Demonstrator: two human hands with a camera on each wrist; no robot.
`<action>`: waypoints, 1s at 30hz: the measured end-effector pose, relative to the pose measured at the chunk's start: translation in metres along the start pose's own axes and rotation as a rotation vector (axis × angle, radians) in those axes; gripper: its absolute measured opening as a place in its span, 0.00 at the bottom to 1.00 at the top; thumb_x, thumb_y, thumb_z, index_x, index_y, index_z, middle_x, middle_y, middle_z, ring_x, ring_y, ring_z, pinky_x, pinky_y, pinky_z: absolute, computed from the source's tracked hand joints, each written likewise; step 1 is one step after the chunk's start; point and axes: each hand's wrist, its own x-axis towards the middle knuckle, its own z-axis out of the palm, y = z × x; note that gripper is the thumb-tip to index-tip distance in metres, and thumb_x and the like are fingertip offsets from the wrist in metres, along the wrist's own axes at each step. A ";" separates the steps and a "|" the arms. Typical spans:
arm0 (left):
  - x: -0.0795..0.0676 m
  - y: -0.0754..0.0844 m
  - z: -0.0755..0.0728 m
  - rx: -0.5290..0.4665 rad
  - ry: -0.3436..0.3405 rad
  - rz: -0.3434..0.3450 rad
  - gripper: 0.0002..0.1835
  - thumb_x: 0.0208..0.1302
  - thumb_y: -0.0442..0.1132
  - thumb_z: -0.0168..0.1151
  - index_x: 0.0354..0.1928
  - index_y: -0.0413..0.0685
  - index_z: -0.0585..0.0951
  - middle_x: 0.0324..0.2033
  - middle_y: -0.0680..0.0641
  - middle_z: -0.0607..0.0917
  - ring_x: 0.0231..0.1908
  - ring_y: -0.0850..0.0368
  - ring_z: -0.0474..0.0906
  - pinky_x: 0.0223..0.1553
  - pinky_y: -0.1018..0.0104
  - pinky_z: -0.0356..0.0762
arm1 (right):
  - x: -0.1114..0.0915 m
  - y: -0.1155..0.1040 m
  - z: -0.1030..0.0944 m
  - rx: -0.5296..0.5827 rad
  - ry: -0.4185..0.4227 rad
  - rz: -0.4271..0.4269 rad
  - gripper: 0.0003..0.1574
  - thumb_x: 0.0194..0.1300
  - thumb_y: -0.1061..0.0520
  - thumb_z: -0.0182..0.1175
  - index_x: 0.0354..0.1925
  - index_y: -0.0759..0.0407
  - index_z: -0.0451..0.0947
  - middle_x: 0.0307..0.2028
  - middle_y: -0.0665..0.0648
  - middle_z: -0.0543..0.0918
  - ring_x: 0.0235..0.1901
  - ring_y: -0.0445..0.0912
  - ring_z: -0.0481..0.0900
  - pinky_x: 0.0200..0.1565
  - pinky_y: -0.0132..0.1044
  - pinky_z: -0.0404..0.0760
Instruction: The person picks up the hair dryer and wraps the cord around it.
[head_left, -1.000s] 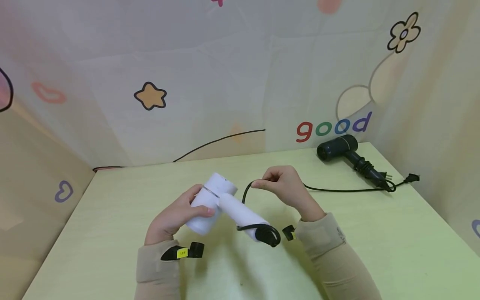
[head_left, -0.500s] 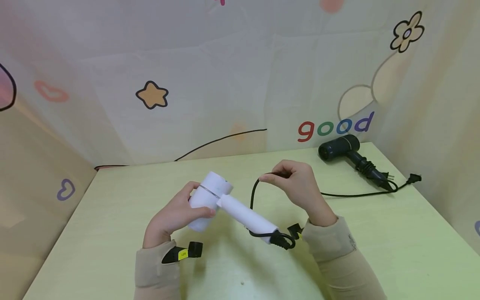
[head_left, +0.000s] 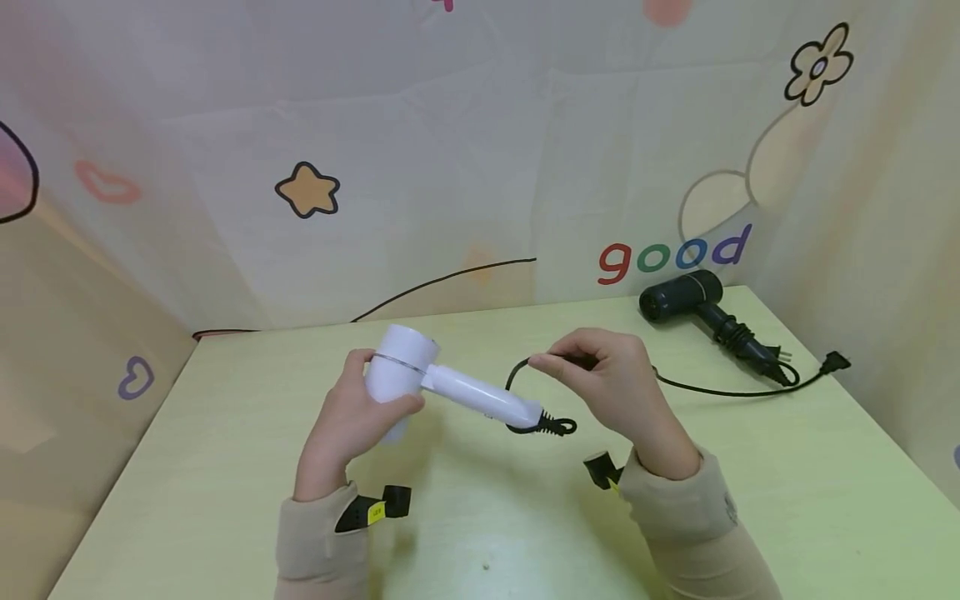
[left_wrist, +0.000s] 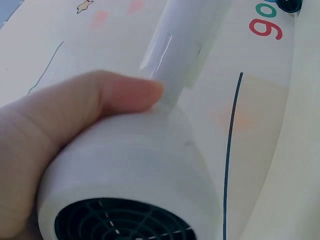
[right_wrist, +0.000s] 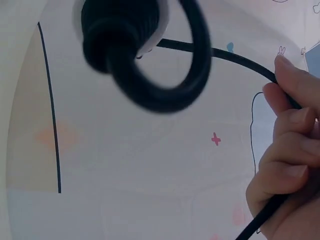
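Note:
My left hand (head_left: 356, 421) grips the round body of a white hair dryer (head_left: 397, 367), its thumb lying across the barrel near the handle joint. In the left wrist view the dark intake grille (left_wrist: 125, 222) shows at the barrel's end. The handle (head_left: 483, 396) points right, and a black cord (right_wrist: 240, 59) loops from its end. My right hand (head_left: 611, 383) pinches that cord between thumb and forefinger, the other fingers curled around it. Past the hand the cord runs right to a plug (head_left: 834, 362) near the table's right edge.
A black hair dryer (head_left: 681, 296) lies at the table's back right, its cord wound round the handle. The white dryer's cord passes just in front of it. A printed curtain (head_left: 420, 183) hangs behind the pale table (head_left: 225, 433).
The white hair dryer has turned, so its handle lies flatter and its barrel stands more upright. My right hand has moved right with the cord, and the loop under the handle's end has shifted.

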 end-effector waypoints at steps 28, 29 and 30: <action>0.004 0.010 0.005 -0.137 0.314 -0.113 0.46 0.52 0.58 0.64 0.66 0.45 0.54 0.49 0.37 0.76 0.43 0.43 0.77 0.32 0.62 0.75 | -0.007 -0.003 0.009 0.036 -0.473 0.069 0.14 0.65 0.60 0.58 0.47 0.60 0.83 0.24 0.51 0.80 0.11 0.39 0.70 0.17 0.31 0.71; 0.003 0.010 0.005 -0.134 0.316 -0.117 0.46 0.52 0.58 0.64 0.66 0.46 0.54 0.49 0.37 0.76 0.43 0.43 0.77 0.32 0.63 0.75 | -0.006 -0.005 0.008 0.027 -0.491 0.085 0.14 0.66 0.59 0.57 0.48 0.60 0.82 0.24 0.51 0.80 0.10 0.40 0.70 0.17 0.32 0.72; 0.003 0.009 0.004 -0.132 0.317 -0.121 0.46 0.52 0.58 0.64 0.66 0.46 0.54 0.49 0.37 0.76 0.43 0.43 0.77 0.32 0.63 0.75 | -0.006 -0.006 0.008 0.018 -0.501 0.097 0.14 0.66 0.59 0.57 0.48 0.59 0.83 0.23 0.51 0.80 0.09 0.40 0.70 0.16 0.32 0.71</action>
